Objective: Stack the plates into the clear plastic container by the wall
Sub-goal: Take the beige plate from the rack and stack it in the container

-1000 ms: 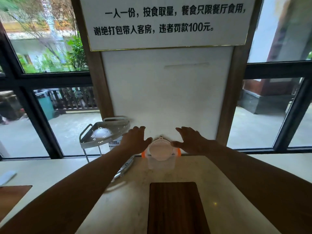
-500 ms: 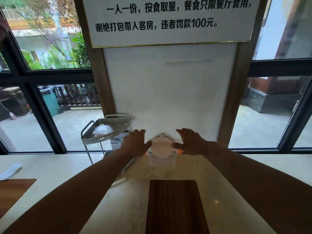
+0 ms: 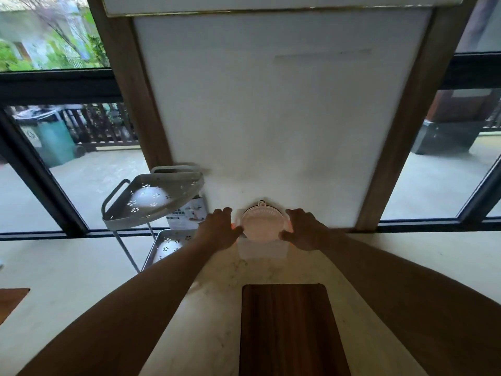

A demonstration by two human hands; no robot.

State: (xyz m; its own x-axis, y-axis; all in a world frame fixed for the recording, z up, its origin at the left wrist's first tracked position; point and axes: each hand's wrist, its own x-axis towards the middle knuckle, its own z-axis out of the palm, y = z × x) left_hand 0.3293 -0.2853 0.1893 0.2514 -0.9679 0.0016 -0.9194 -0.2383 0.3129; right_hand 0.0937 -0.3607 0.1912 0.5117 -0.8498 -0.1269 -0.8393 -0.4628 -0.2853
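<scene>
A clear plastic container (image 3: 262, 250) with orange side clips stands on the pale counter against the white wall panel. A round pinkish-white plate (image 3: 261, 225) with a small loop at its top sits at the container's mouth, tilted toward me. My left hand (image 3: 218, 229) is on the container's left side, thumb touching the plate's left edge. My right hand (image 3: 305, 229) mirrors it on the right side, thumb at the plate's lower right edge. Whether more plates lie below it is hidden.
A dark wooden board (image 3: 290, 329) lies on the counter (image 3: 81, 280) in front of the container. A grey two-tier corner rack (image 3: 151, 202) stands to the left, with a small box (image 3: 187, 215) behind it. Windows flank the wall panel.
The view has tilted down and closer. Both hands have stayed at the container's sides with the plate between them, settling slightly lower around it.
</scene>
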